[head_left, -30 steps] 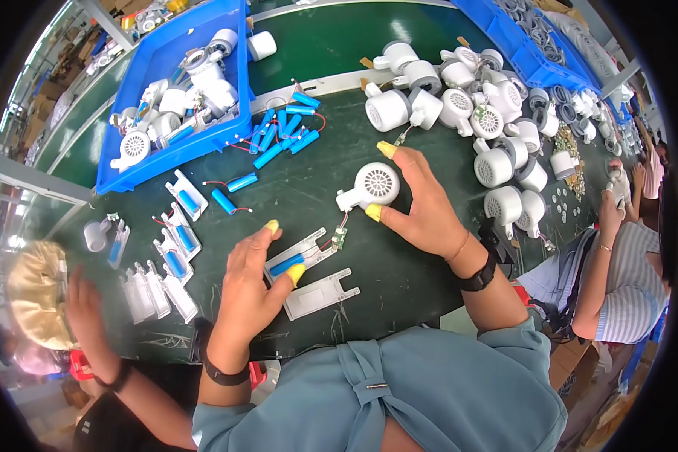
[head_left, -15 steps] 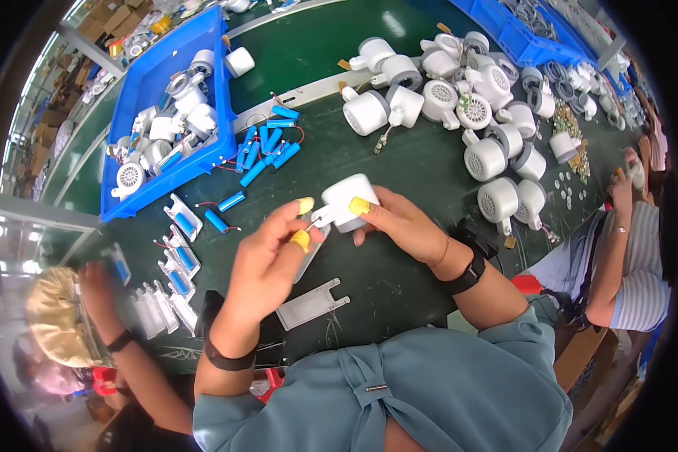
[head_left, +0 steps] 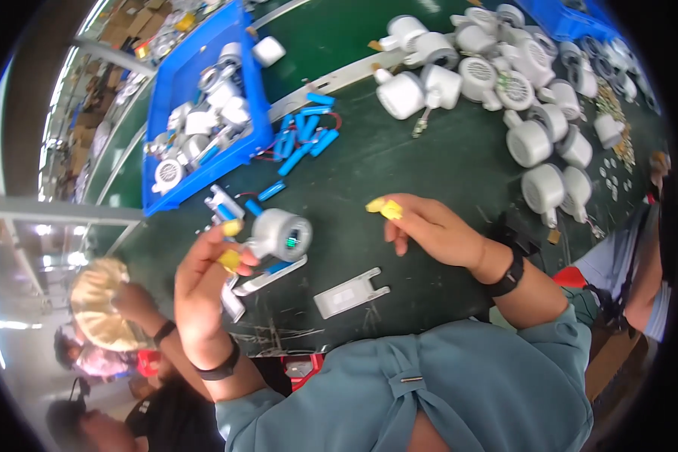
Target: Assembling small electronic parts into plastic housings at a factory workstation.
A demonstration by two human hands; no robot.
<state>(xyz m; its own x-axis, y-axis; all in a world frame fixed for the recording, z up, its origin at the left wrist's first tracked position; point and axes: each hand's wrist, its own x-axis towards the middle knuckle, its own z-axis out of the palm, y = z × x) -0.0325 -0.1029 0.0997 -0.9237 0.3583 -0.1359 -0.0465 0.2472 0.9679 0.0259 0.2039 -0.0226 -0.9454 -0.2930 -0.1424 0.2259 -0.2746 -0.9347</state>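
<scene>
Above the near left of the green bench (head_left: 399,173), my left hand (head_left: 207,282) gripped a white round fan housing (head_left: 281,234), while my right hand (head_left: 429,230) hovered empty, fingers loosely curled, just to its right.

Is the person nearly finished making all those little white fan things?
Not nearly, it seems. Many white round housings already lie piled at the table's far right. The left hand holds one housing; the right hand is empty. Loose blue cylinders and a blue bin of parts remain.
</scene>
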